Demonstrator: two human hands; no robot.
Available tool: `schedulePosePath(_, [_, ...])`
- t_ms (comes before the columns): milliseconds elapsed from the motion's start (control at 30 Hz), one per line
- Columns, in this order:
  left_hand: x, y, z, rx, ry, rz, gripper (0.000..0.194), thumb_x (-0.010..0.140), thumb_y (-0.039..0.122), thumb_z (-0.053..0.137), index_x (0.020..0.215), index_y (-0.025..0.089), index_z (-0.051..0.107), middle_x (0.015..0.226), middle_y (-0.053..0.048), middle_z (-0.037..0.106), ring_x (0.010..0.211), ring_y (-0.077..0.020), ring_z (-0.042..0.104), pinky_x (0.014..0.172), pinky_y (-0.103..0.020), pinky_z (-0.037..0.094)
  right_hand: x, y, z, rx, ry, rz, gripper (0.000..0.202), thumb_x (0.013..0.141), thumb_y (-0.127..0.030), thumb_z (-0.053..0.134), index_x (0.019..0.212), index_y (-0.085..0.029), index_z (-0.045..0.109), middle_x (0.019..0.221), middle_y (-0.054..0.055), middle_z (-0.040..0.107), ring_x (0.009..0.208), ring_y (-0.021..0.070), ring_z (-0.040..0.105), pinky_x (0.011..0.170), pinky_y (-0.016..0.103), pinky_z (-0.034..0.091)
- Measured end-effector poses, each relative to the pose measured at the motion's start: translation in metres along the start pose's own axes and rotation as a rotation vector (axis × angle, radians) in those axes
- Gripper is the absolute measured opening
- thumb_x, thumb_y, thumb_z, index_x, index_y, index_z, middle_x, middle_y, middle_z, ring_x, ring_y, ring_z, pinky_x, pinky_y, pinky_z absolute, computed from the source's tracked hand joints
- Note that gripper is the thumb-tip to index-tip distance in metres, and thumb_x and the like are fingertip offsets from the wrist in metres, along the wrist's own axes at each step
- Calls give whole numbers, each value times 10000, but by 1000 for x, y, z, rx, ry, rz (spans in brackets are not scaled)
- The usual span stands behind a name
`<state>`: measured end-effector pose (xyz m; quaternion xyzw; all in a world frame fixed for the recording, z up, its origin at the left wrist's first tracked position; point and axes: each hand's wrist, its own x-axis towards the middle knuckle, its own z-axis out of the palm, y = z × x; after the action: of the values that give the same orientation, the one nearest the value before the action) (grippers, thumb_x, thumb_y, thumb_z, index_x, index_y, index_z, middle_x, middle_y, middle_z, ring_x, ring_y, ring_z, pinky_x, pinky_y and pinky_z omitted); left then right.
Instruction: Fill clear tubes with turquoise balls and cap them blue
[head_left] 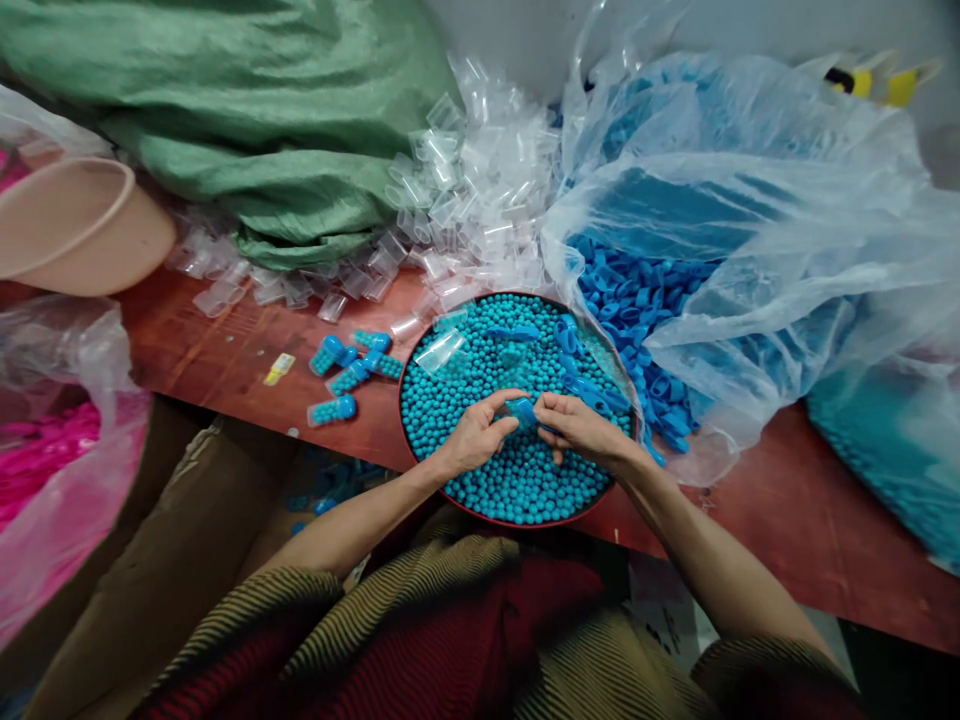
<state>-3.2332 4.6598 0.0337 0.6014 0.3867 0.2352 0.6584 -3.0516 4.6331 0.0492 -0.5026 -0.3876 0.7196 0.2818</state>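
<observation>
A round tray [405,420] full of small teal balls [517,490] sits at the table's front edge. Over its middle, my left hand [480,430] pinches a small clear container with a blue part [523,411]. My right hand [576,425] closes on the blue part from the other side, so the hands almost meet. Clear empty tubes [441,352] and blue caps [592,392] lie on the balls. Left of the tray, several ball-filled containers with blue caps [332,410] rest on the table.
Clear tubes [487,200] are heaped behind the tray, beside a green sack [262,120]. Blue caps [637,300] spill from a plastic bag [810,220] at the right. A pink tub [90,230] stands left, above a cardboard box [165,540]. Another bag with teal balls [885,470] lies far right.
</observation>
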Motion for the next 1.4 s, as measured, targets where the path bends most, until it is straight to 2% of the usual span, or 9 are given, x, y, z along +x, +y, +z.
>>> schedulePosePath(167, [-2, 0, -2, 19, -6, -24, 390, 811, 235, 513, 1200, 204, 532, 631, 50, 486, 438, -56, 428, 441, -186, 360, -6, 0, 11, -86, 69, -123, 368, 778, -551, 545, 759, -202, 432, 560, -85, 486, 368, 29, 386, 380, 177, 410])
schedulePosePath(300, [0, 1, -6, -12, 10, -6, 373, 801, 216, 514, 1172, 204, 542, 641, 53, 481, 456, -55, 450, 458, -183, 380, -1, 4, 12, -163, 108, -170, 299, 780, -494, 547, 791, -208, 460, 527, -107, 407, 345, 45, 373, 364, 203, 395])
schedulePosePath(467, [4, 3, 1, -43, 31, -65, 404, 802, 236, 517, 1203, 191, 501, 648, 57, 469, 415, -58, 476, 362, -169, 341, 5, 8, 13, -298, 277, -248, 225, 836, -420, 468, 838, -201, 516, 485, -87, 434, 374, 75, 424, 397, 208, 380])
schedulePosePath(733, [7, 4, 3, -402, 86, -165, 484, 757, 334, 631, 1169, 188, 423, 734, 45, 543, 502, -84, 571, 424, -184, 436, -2, 8, 21, -131, 374, -292, 389, 811, -531, 488, 1012, -200, 516, 774, 13, 604, 609, 134, 588, 482, 249, 491])
schedulePosePath(900, [7, 6, -13, -654, 31, -182, 382, 804, 377, 594, 1089, 168, 449, 812, -34, 628, 631, -133, 631, 496, -206, 472, -19, 19, 29, -762, 487, -336, 240, 883, -417, 465, 900, -209, 584, 802, 43, 668, 756, 186, 626, 663, 290, 461])
schedulePosePath(1000, [8, 7, -20, -731, 38, -192, 341, 880, 427, 466, 1092, 161, 472, 798, -57, 639, 670, -163, 648, 519, -236, 490, -21, 26, 51, -1250, 475, -222, 263, 875, -426, 501, 961, -195, 591, 847, 82, 682, 781, 231, 639, 606, 290, 419])
schedulePosePath(1100, [8, 5, -23, -725, 60, -178, 333, 880, 416, 470, 1090, 157, 482, 797, -57, 645, 685, -173, 656, 529, -240, 486, -12, 28, 76, -1488, 445, -164, 261, 875, -393, 509, 977, -168, 590, 862, 117, 667, 782, 246, 639, 564, 284, 394])
schedulePosePath(1233, [5, 4, -25, -628, 96, -147, 391, 791, 362, 618, 1101, 166, 483, 787, -31, 642, 668, -142, 642, 520, -198, 449, -1, 24, 85, -1473, 378, -141, 272, 906, -265, 422, 1119, -150, 547, 928, 133, 665, 841, 253, 643, 587, 289, 407])
schedulePosePath(1400, [0, 6, -29, -441, 171, -113, 447, 736, 387, 664, 1078, 162, 485, 796, -14, 630, 611, -105, 601, 487, -180, 411, -10, 12, 39, -1120, 289, -180, 392, 889, -279, 441, 1239, -103, 445, 927, 121, 683, 840, 224, 647, 686, 293, 452])
